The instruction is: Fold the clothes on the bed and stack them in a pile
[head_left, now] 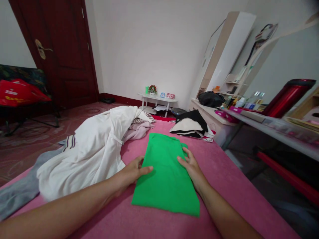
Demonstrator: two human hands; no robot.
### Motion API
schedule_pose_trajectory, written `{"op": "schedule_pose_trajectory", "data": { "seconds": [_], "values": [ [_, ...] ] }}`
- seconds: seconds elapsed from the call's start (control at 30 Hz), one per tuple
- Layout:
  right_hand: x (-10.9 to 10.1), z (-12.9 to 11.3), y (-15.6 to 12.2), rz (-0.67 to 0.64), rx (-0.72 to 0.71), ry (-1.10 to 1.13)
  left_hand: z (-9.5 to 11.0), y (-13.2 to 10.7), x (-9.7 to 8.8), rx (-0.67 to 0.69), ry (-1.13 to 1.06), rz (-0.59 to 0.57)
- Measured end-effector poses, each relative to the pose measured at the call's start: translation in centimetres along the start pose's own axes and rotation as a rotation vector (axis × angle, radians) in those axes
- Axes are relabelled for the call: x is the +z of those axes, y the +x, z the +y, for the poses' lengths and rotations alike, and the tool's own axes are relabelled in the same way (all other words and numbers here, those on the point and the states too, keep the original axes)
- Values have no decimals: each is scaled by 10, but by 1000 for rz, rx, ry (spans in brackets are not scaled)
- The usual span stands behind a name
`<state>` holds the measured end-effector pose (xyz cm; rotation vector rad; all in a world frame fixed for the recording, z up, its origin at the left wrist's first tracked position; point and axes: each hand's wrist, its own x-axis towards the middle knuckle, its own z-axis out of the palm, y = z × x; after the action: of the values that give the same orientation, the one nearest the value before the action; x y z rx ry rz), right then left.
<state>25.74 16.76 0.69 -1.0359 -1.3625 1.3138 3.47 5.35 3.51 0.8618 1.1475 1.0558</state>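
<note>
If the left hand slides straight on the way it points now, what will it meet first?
Probably the flat folded green fabric garment: the left hand touches its left edge, and the right hand lies farther across.

Left of the green cloth (166, 172), the white robe (92, 156) is covering most of a striped garment (142, 123); far behind it, items (161, 95) on the small white desk (159, 99) are appearing too tiny to identify

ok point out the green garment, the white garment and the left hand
green garment (166, 179), head view, middle of cloth
white garment (92, 149), head view, middle of heap
left hand (133, 173), head view, back of hand
</note>
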Motion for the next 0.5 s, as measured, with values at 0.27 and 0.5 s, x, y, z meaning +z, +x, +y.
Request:
{"op": "schedule_pose_trajectory", "data": {
  "seconds": [0.27, 0.5],
  "values": [
    [-6, -23, -46, -194, 89, -72, -22, -31, -4, 194, -12, -225],
    [-15, -58, -110, -300, 201, -174, -7, -84, -18, 206, 357, -376]
  ]
}}
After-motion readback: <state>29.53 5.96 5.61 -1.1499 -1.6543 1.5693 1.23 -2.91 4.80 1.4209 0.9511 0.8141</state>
